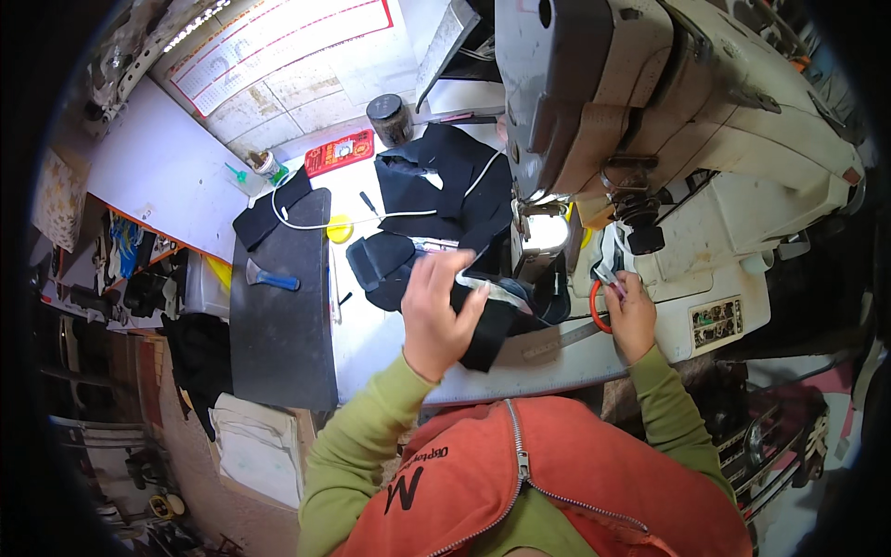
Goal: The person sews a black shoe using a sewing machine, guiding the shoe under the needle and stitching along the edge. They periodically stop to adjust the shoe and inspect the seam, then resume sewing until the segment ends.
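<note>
My left hand (436, 311) is raised over the black cloth pieces (489, 342) in front of the sewing machine (594, 102). Its thumb and forefinger stand apart, and nothing shows gripped between them. A pale strip (497, 291) lies on the cloth just beyond the thumb. To the right of the needle area, my right hand (633, 316) is closed on what look like scissors with an orange loop handle (597, 302). Its fingers partly cover them. Under the machine's head a bright lamp (542, 232) lights the work.
More black cloth (441, 176) with white cord lies behind. Leftward are a yellow disc (340, 227), a blue-handled tool (272, 277) on a dark board (278, 343), a red packet (339, 152) and a dark jar (389, 119). A metal ruler (548, 346) lies near the front edge.
</note>
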{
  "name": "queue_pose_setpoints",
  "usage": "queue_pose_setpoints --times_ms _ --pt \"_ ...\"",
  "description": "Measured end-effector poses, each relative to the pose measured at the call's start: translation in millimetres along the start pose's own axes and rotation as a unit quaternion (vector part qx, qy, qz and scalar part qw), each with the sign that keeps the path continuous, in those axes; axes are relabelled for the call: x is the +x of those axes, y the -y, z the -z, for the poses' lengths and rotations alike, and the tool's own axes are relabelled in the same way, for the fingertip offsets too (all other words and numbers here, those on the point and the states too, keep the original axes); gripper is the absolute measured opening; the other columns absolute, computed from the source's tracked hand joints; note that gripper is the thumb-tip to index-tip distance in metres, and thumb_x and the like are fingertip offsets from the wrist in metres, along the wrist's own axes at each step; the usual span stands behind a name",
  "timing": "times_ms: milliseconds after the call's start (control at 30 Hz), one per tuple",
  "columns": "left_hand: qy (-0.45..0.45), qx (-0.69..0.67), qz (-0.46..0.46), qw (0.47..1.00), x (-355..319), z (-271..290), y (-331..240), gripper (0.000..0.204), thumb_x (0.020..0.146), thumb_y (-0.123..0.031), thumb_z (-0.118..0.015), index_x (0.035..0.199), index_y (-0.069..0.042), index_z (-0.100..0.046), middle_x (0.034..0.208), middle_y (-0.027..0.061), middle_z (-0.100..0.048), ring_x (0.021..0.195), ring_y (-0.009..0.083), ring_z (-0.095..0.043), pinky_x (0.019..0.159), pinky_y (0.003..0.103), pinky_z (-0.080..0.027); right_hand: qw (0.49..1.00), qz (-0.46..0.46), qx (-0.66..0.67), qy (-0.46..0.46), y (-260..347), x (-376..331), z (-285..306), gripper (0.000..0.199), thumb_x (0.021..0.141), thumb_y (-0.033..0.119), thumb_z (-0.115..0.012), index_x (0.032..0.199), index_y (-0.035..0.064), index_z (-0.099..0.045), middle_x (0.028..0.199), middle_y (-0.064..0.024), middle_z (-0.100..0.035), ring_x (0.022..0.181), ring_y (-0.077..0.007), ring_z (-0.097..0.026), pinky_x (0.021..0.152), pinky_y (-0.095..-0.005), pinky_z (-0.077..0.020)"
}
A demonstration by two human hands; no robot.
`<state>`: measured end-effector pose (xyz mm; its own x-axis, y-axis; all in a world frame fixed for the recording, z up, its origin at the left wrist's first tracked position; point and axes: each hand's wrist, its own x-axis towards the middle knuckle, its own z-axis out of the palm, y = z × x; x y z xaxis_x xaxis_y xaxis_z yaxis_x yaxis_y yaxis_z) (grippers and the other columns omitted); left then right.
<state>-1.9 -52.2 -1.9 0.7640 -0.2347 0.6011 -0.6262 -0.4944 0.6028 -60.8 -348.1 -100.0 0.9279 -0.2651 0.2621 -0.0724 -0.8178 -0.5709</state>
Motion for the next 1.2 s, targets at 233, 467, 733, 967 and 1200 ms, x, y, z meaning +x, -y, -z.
queue_pose_setpoints --times_ms 233,467,733,967,1200 --pt "0.206 0.089 0.087 0.971 48.3 -34.9 24.9 0.037 0.072 -0.016 -0.069 0.105 -0.004 -0.060 0.102 0.0139 -0.062 0.097 0.0323 -0.059 0.082 0.038 -0.047 0.982 0.129 0.124 -0.059 70.9 23.0 17.5 0.029 0.083 0.008 -0.062 0.108 -0.0008 -0.052 0.111 -0.0166 -0.054 0.103 -0.0351 -0.052 0.088 -0.0385 -0.0426" --pt "0.053 0.096 0.073 0.991 55.4 -40.3 37.4 0.006 0.076 -0.008 -0.067 0.082 -0.008 -0.066 0.081 0.0060 -0.063 0.069 0.0273 -0.063 0.060 0.033 -0.049 0.964 0.209 0.151 -0.060 107.8 36.6 29.1 0.025 0.082 0.002 -0.060 0.105 0.0005 -0.054 0.103 -0.0144 -0.055 0.092 -0.0297 -0.055 0.081 -0.0354 -0.0447" --pt "-0.139 0.052 -0.083 0.985 71.6 -38.5 16.9 0.018 0.071 0.003 -0.071 0.087 -0.004 -0.069 0.083 0.0052 -0.061 0.066 0.0224 -0.063 0.058 0.029 -0.050 0.954 0.167 0.250 0.007 107.4 82.0 13.9 0.027 0.074 0.001 -0.064 0.100 0.0006 -0.056 0.102 -0.0157 -0.053 0.095 -0.0368 -0.049 0.082 -0.0414 -0.0424" --pt "-0.113 -0.063 -0.046 0.990 65.3 -54.9 20.7 0.022 0.076 0.016 -0.061 0.092 0.003 -0.067 0.094 0.0120 -0.065 0.076 0.0207 -0.066 0.069 0.025 -0.053 0.953 0.189 0.229 -0.065 102.1 83.5 12.3 0.021 0.068 -0.005 -0.064 0.086 0.0019 -0.057 0.105 -0.0145 -0.057 0.092 -0.0339 -0.055 0.077 -0.0380 -0.0473" --pt "-0.058 -0.183 0.029 0.981 64.4 -58.9 19.2 0.033 0.072 0.022 -0.054 0.096 0.003 -0.066 0.100 0.0068 -0.064 0.086 0.0128 -0.063 0.075 0.022 -0.048 0.923 0.265 0.215 -0.177 120.0 65.5 32.3 0.028 0.067 -0.010 -0.064 0.088 0.0074 -0.060 0.092 -0.0043 -0.059 0.083 -0.0256 -0.057 0.071 -0.0334 -0.0479"
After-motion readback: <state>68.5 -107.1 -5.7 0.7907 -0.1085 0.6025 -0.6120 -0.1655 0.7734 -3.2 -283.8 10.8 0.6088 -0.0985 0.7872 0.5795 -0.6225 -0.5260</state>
